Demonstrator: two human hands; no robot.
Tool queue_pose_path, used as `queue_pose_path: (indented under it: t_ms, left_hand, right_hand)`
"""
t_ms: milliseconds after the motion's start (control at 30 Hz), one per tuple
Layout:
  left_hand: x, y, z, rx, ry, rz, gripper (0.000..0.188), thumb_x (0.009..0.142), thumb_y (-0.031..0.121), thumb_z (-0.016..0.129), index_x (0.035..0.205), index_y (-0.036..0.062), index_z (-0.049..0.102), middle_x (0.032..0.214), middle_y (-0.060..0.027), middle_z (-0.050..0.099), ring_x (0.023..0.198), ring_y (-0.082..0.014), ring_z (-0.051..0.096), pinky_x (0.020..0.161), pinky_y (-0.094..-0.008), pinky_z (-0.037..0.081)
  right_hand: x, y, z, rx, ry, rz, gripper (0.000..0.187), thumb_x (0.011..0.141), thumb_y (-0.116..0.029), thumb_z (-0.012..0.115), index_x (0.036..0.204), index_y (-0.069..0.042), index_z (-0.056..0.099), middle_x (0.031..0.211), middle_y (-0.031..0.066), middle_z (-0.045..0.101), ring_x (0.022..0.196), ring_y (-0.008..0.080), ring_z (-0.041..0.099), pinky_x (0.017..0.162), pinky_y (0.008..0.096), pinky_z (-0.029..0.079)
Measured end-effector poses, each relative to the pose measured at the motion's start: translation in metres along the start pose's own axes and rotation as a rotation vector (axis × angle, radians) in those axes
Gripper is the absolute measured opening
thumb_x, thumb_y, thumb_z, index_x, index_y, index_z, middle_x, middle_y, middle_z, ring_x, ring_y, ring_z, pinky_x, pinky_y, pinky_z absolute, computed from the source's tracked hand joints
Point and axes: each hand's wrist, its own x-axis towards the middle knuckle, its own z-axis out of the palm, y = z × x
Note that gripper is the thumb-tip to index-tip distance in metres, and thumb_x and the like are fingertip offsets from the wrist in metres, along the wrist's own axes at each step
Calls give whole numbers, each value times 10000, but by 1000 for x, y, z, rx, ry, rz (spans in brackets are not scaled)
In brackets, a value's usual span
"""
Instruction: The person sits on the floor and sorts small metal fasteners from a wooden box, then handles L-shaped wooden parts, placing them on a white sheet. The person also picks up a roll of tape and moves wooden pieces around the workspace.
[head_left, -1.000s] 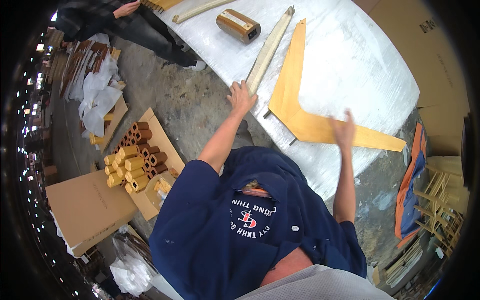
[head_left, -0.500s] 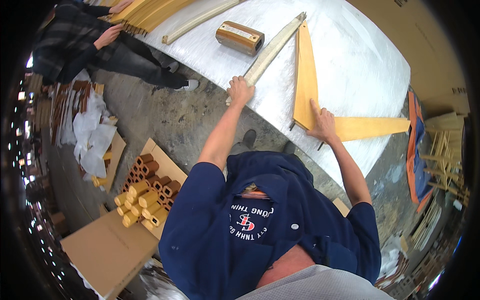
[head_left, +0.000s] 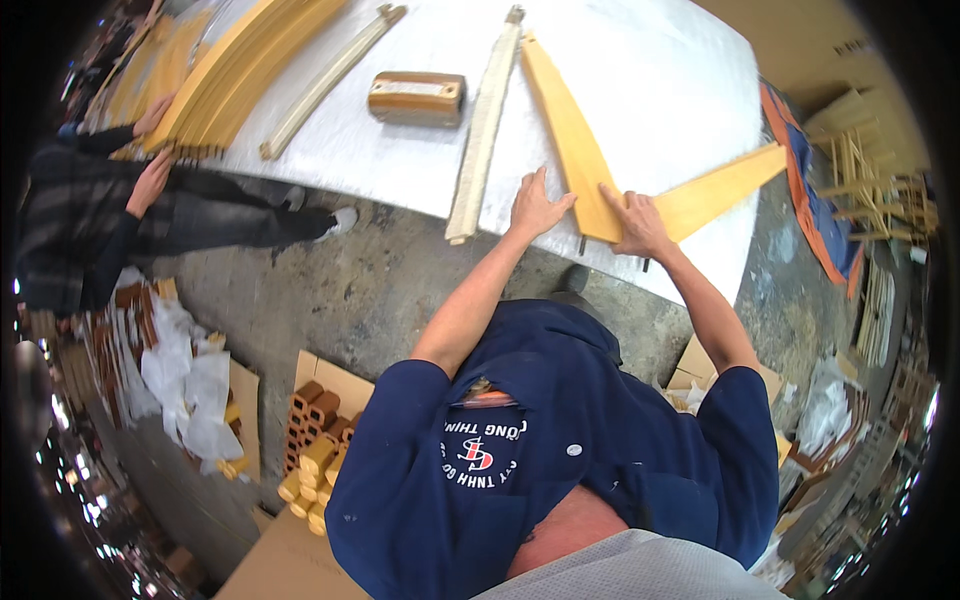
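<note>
Two tapered yellow wooden pieces lie on the white table in a V. Their near ends come together by my right hand, and dark pins stick out there. That hand rests on this corner, index finger stretched onto the left piece; whether the two are joined is hidden. My left hand is open, fingers apart, just left of the V and holding nothing. Left of it lies a long strip in whitish wrapping, its near end at the table edge.
On the table lie a brown block and another wrapped strip. Far left, a person's hands touch a stack of curved yellow boards. Wooden blocks are piled on cardboard at lower left. Orange-and-blue fabric lies at right.
My left hand has let go of the wrapped strip and moved right, beside the V. The strip now lies straighter, farther from the V. My right hand stays at the corner; the view has shifted.
</note>
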Motion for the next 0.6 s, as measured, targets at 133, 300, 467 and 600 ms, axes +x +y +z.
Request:
queue_pose_path:
  t_ms: [133, 300, 467, 600]
  left_hand:
    - [29, 19, 57, -150, 32, 32, 844, 693, 340, 820, 1325, -48, 416, 1298, -263, 461, 1177, -409, 504, 1010, -442, 426]
    - [66, 27, 75, -165, 130, 7, 568, 712, 140, 811, 1166, -25, 511, 1037, -171, 671, 907, -278, 680, 800, -364, 555]
    - [61, 42, 78, -380, -1, -40, 493, 744, 134, 797, 1137, -43, 558, 1029, -166, 682, 907, -233, 675, 796, -337, 543]
    - [62, 40, 79, -333, 55, -95, 435, 727, 103, 802, 1081, -57, 606, 1017, -197, 692, 912, -269, 690, 772, -353, 550]
  right_hand:
    - [-12, 1, 2, -22, -33, -24, 1180, 525, -288, 802, 1535, -191, 199, 1030, 212, 520, 973, 361, 528, 933, 441, 400]
    - [-4, 19, -10, 7, -29, 36, 1188, 536, -315, 816, 1540, -198, 191, 1018, 189, 534, 966, 344, 533, 908, 407, 401]
    - [-11, 34, 11, -38, 56, 44, 1209, 528, -333, 834, 1543, -199, 190, 1000, 169, 543, 939, 325, 534, 866, 394, 399]
    - [-14, 30, 4, -2, 87, 38, 1183, 533, -310, 825, 1535, -189, 208, 1028, 170, 541, 963, 328, 527, 881, 400, 391]
